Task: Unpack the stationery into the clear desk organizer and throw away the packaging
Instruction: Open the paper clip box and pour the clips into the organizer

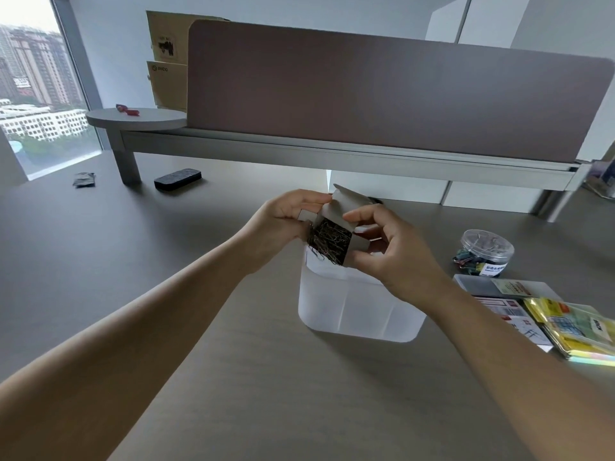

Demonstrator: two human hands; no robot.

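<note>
I have the small cardboard box (336,224) of paper clips (329,241) held up between both hands, directly over the far end of the clear desk organizer (352,304), so that whatever spills should land inside it and not on the desk (233,377); my left hand (289,211) curls its fingers round the box's left side and back, steadying it, while my right hand (389,247) pinches the right edge, thumb on the near face and fingers curled behind; neither hand is slack, both are closed firmly on the cardboard; the flap stands open at the top and the mouth is tilted toward me, which is why the dark tangle of clips shows plainly, a few already hanging over the lower lip just above the organizer's rim; I judge the step in hand to be the tipping-out, and it calls for more tilt and perhaps a shake, since clips knot together and may drop in one clump or catch on the flap; the organizer's compartments look unfilled as far as I can tell through its frosted walls; to my right wait a round tub of binder clips (487,249) and a heap of packaged sticky notes (565,324), unopened, so most of the unpacking is ahead, and this box must yet go in the rubbish.
</note>
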